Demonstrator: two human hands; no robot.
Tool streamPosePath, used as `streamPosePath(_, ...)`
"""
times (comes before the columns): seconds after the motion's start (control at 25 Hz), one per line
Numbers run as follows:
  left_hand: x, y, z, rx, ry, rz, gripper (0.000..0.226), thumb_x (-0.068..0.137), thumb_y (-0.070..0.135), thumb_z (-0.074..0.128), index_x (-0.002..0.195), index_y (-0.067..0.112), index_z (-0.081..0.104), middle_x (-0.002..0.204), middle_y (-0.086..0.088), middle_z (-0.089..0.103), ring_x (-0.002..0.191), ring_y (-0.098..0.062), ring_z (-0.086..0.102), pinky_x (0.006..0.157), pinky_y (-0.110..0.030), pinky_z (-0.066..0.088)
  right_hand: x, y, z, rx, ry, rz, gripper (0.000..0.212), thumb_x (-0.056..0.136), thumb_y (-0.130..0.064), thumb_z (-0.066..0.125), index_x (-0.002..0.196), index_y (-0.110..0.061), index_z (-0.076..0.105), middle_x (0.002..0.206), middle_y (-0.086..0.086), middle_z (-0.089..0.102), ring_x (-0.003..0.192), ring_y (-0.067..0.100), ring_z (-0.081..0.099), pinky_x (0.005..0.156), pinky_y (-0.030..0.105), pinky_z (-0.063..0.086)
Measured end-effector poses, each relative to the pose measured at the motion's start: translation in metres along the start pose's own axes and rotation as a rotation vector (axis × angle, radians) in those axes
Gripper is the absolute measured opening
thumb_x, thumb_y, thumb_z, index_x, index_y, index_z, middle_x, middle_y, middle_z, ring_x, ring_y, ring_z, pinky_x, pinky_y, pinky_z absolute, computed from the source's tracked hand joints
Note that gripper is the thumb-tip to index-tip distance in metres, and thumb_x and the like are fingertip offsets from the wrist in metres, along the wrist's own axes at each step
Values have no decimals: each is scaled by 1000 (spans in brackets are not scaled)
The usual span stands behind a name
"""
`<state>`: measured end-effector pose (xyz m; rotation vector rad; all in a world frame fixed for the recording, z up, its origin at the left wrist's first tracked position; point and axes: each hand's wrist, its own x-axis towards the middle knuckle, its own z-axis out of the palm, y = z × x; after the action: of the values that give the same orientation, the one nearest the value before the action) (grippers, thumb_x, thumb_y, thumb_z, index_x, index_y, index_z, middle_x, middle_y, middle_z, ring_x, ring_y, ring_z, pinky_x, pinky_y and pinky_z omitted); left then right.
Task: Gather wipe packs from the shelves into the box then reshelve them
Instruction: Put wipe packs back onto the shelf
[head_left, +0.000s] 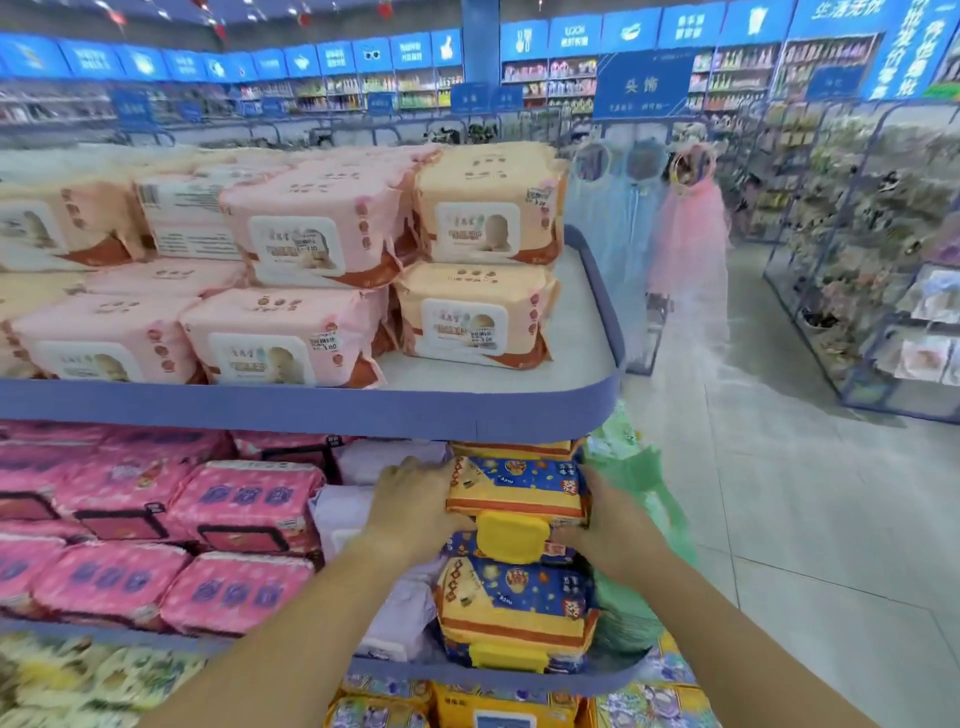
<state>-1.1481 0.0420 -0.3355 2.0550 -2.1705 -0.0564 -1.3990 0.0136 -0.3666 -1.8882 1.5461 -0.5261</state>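
Note:
A yellow and blue wipe pack (517, 493) with a yellow lid lies on top of a like pack (514, 608) on the middle shelf (498, 675), near its right end. My left hand (410, 506) presses the upper pack's left side. My right hand (610, 525) holds its right side, so both hands grip it. Green packs (634, 618) stand to the right of the stack and pale lilac packs (395, 613) to its left. No box is in view.
The top shelf (597, 395) carries pink and orange wipe packs (475, 312); its rim overhangs my hands. Dark pink packs (244, 499) fill the middle shelf's left. A tiled aisle (805, 519) runs to the right, with wire racks (857, 312) beyond it.

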Motion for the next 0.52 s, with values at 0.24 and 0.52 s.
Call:
streamPosePath(0.24, -1, 11, 10, 87, 37, -23, 64, 85, 46, 69, 140, 24, 48, 132, -1, 64, 119, -30, 52, 93, -40, 37, -5, 3, 2, -113, 40, -59, 67, 86, -42, 73, 139, -30, 33, 109, -8, 69, 91, 19, 67, 62, 29, 44)
streamPosePath(0.52, -37, 24, -13, -258, -8, -74, 53, 86, 44, 60, 136, 29, 51, 126, -3, 64, 116, -30, 59, 95, -44, 50, -24, -4, -4, -47, 41, -46, 44, 90, -41, 68, 123, -27, 43, 110, -5, 66, 92, 19, 65, 73, 34, 53)
